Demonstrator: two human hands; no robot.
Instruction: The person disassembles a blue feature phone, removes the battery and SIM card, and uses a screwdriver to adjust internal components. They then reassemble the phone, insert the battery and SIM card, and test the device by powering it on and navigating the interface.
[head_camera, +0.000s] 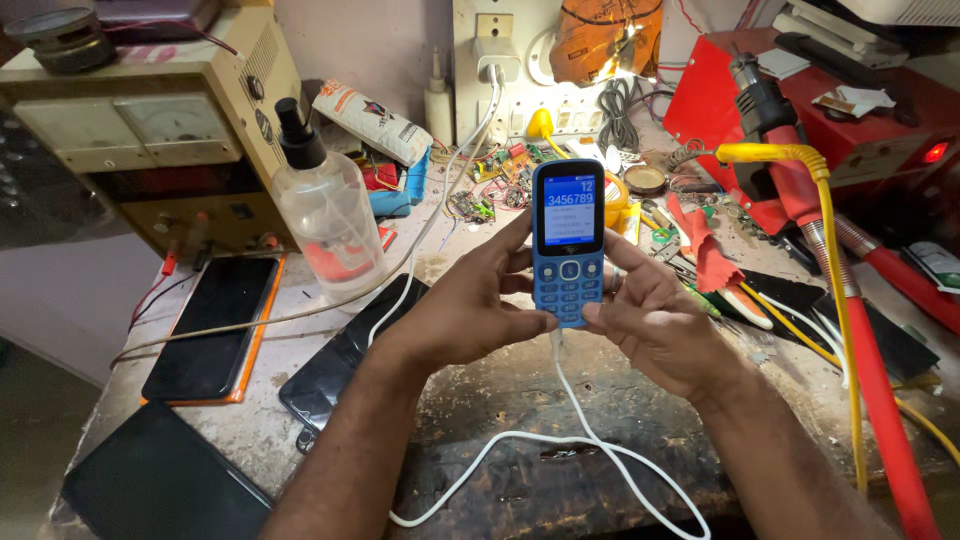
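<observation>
In the middle of the frame, the left hand (470, 300) and right hand (655, 320) both wrap around a small blue plastic button phone (568, 240), held upright between them, thumbs on its keys.

You've got open bench (560, 400) right under your hands, bare apart from the white cable (560, 440) looping across it toward you. To your left it's crowded: a clear spray bottle (325, 210) stands upright, with a dark phone (345, 355) lying just below it, an orange-edged phone (215, 325) beside that, and a black tablet (160, 480) at the near corner. Behind the keypad phone (568, 245) a jumble of parts and wires (500, 180) fills the back. On your right, a red hose (880, 370) and yellow cable (840, 290) run down the bench, tools (720, 280) scattered alongside.
</observation>
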